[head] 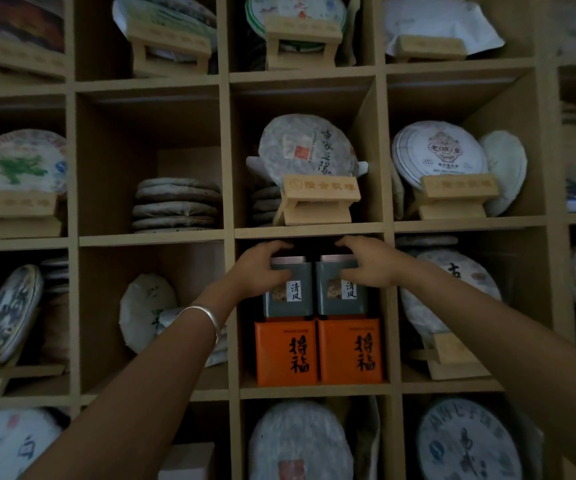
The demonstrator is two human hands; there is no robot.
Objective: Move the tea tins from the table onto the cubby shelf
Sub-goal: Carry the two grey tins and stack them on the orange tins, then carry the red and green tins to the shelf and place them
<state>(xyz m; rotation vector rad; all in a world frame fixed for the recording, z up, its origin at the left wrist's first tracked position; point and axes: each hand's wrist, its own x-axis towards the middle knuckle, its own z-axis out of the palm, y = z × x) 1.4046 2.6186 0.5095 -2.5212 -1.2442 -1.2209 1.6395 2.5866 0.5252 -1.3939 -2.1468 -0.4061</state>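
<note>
The left hand (260, 271) is wrapped over the top and front of the left grey tin (288, 289), fingers curled across its lid, with a silver bangle (203, 320) on that wrist. The right hand (366, 263) grips the right grey tin (342, 291) the same way, thumb on the front face and fingers over the lid. The two grey tins stand upright, touching side by side, each on top of an orange tin: the left orange tin (285, 353) and the right orange tin (350, 351), which also touch. All four sit in one compartment of the cubby shelf (314, 232). Directly above that compartment, a wrapped tea cake (305, 147) leans on a wooden stand (317, 199).
</note>
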